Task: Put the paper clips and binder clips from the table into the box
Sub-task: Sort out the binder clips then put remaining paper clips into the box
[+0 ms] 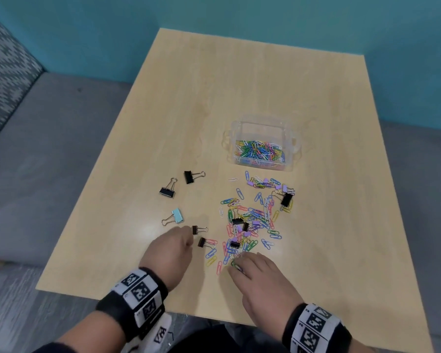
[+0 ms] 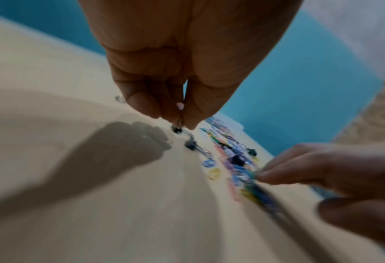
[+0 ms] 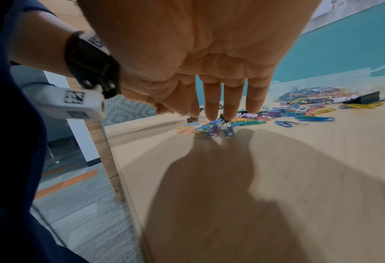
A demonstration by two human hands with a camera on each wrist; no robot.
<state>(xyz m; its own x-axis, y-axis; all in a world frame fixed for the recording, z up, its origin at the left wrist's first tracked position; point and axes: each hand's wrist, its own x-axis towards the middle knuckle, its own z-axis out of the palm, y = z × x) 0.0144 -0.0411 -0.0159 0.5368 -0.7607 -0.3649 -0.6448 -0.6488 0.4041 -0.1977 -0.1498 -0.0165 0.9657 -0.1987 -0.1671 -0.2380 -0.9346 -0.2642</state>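
Loose coloured paper clips [image 1: 252, 220] lie scattered on the wooden table [image 1: 214, 98], mixed with small black and purple binder clips. A clear plastic box [image 1: 262, 119] behind the pile holds many paper clips. My left hand [image 1: 189, 231] hovers low at the pile's left edge. Its thumb and fingertips [image 2: 188, 122] pinch together at a small black binder clip [image 1: 194, 229]. My right hand [image 1: 236, 263] reaches into the near end of the pile. There its straight fingers [image 3: 212, 115] press down on several paper clips [image 3: 214, 128].
Two black binder clips [image 1: 192, 176] [image 1: 168, 191] and a light blue one [image 1: 176, 215] lie apart to the left. Another dark binder clip [image 1: 202, 242] sits just right of my left hand. The table's near edge is close under both wrists. A grey bench runs along the left.
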